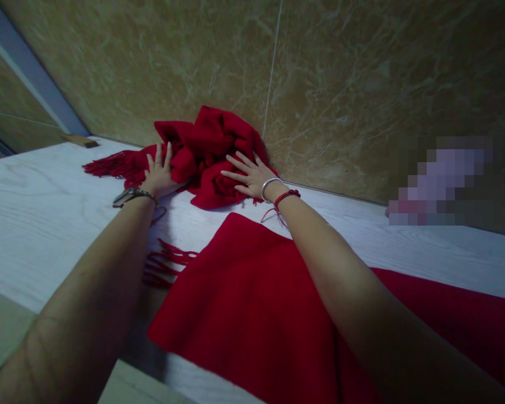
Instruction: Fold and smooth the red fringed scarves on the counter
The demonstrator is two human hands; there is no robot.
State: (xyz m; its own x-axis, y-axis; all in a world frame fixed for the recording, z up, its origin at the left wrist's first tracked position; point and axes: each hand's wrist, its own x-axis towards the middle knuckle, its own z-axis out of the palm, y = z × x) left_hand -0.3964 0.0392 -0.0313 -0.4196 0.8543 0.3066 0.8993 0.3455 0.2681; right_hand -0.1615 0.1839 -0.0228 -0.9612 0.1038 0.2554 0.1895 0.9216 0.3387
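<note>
A bunched red scarf [219,140] with fringed ends lies in a heap against the wall. My left hand [160,173] rests on its left side, fingers spread, and a dark band with a small device circles that wrist. On the heap's right side lies my right hand [250,174], also with fingers spread; a silver bangle and a red cord bracelet are on that wrist. Nearer to me, a second red fringed cloth [256,303], which looks like another scarf, is laid out flat and folded. It runs under my right forearm toward the right edge.
The white wood-grain surface [46,207] carries both cloths and ends at a brown marbled tile wall [328,84]. At the back left sits a small wooden block [79,141], beside a grey upright strip [33,64]. A pixelated patch covers something at the right.
</note>
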